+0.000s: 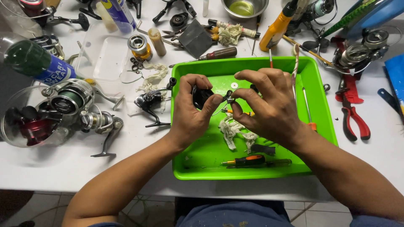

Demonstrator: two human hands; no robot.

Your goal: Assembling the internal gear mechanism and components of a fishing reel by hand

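Here our left hand [191, 110] is curled around a round black reel part [201, 96], thumb and fingers closed on its rim, and our right hand [265, 103] pinches a small metal piece [228, 95] at the part's edge, fingertips pressed together. Both hang just above the green tray [322, 109], and the part sits between the two hands.

We judge the small piece the likeliest thing to get away from us. It is thin, and if the right fingertips slip, it could drop into the dirty rag [233, 132] just under our hands, where it would be hard to find. A thin wire loops below the part; whether it is under tension we cannot tell, but a sprung wire could flick the piece out of the tray.

A small white washer [234, 85] lies loose in the tray just beyond our fingers, and a careless knuckle could knock it. Nearer our body lies an orange-handled screwdriver [246, 160]. To the left of the tray rests a black reel body [149, 102], and beyond the right wrist lie red pliers [352, 113]. With the table [63, 166] so crowded, anything bouncing past the rim could vanish among the clutter.
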